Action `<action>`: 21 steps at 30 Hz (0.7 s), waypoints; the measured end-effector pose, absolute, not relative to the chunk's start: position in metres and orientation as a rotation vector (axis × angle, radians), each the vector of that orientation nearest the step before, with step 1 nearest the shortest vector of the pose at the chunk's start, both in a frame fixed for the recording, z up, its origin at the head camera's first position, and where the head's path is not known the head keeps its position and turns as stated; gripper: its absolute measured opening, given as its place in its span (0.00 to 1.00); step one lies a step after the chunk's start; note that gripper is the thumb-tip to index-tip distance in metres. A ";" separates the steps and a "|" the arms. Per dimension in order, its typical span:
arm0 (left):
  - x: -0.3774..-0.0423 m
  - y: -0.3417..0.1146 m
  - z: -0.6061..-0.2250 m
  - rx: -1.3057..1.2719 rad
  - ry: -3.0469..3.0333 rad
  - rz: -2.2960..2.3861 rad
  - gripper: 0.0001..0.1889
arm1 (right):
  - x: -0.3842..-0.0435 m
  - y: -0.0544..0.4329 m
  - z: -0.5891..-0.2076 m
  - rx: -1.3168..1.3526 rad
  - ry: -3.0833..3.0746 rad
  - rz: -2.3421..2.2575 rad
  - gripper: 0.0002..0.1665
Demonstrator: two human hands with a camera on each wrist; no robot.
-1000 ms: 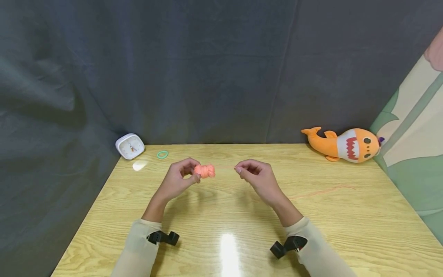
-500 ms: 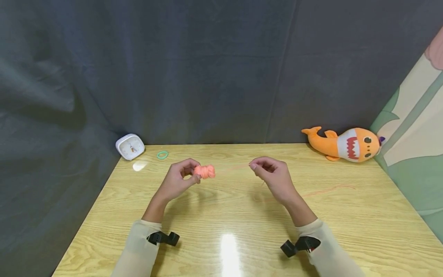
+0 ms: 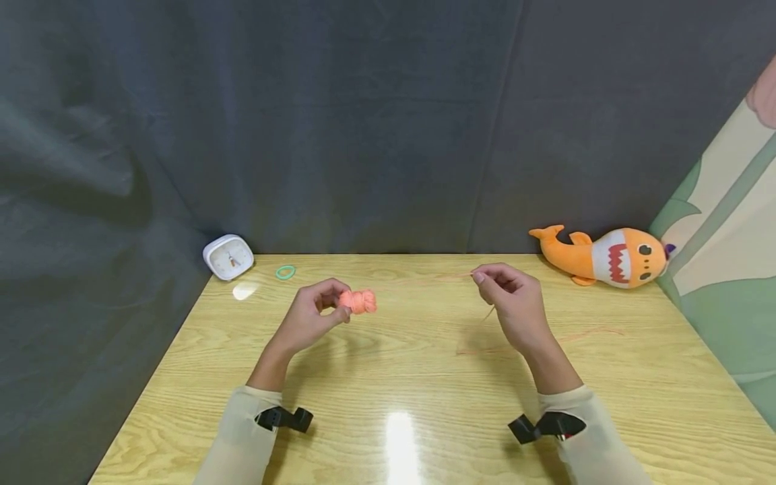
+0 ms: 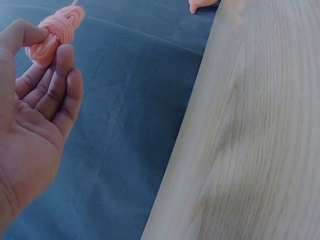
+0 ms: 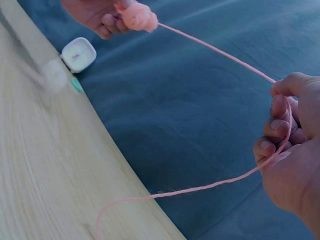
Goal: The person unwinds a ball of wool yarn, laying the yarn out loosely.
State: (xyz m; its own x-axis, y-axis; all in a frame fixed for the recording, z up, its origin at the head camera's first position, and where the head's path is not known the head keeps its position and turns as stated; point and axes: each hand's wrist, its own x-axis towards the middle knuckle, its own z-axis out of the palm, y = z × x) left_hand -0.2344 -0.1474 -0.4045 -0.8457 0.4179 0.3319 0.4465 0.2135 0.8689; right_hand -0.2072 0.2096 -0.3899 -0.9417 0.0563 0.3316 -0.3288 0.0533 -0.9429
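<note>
My left hand [image 3: 309, 316] pinches a small bundle of coral-pink yarn [image 3: 358, 302] between thumb and fingers, above the table. In the left wrist view the bundle [image 4: 57, 32] is wound round its middle. From it a single yarn strand [image 5: 215, 49] runs straight across to my right hand [image 5: 295, 135], which pinches it between thumb and forefinger. Past the pinch, the strand loops along the right palm and drops to the table. Its loose tail [image 3: 485, 351] lies on the wood below and behind the right wrist, partly hidden by the forearm.
A white clock [image 3: 228, 257] stands at the table's back left corner, with a green ring [image 3: 285, 272] beside it. An orange shark plush [image 3: 600, 256] lies at the back right. A dark curtain [image 3: 364, 128] hangs behind the wooden table [image 3: 339, 417].
My right hand has moved right, away from the bundle, with the strand pinched, so the span between the hands is longer. The left hand has stayed nearly still.
</note>
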 end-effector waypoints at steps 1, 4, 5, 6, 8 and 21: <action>-0.234 -0.148 -0.404 -0.866 -2.426 -1.751 0.09 | -0.208 0.211 -0.390 0.271 -2.021 1.992 0.09; -0.235 -0.147 -0.404 -0.867 -2.414 -1.746 0.08 | -0.209 0.216 -0.390 0.263 -1.924 2.066 0.10; -0.235 -0.147 -0.404 -0.868 -2.410 -1.744 0.08 | -0.210 0.217 -0.390 0.263 -1.907 2.075 0.10; -0.235 -0.147 -0.403 -0.868 -2.407 -1.744 0.08 | -0.210 0.218 -0.389 0.262 -1.892 2.084 0.08; -0.236 -0.146 -0.403 -0.871 -2.403 -1.745 0.08 | -0.210 0.220 -0.389 0.257 -1.883 2.086 0.07; -0.234 -0.148 -0.405 -0.863 -2.407 -1.749 0.09 | -0.203 0.239 -0.387 0.260 -1.817 2.104 0.04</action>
State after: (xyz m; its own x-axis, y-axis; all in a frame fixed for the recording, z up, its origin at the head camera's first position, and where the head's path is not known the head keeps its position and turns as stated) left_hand -0.2339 -0.1485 -0.4049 -0.8441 0.4080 0.3478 0.4569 0.2079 0.8649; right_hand -0.2029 0.2386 -0.3874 -0.9227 0.1405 0.3590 -0.3757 -0.1181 -0.9192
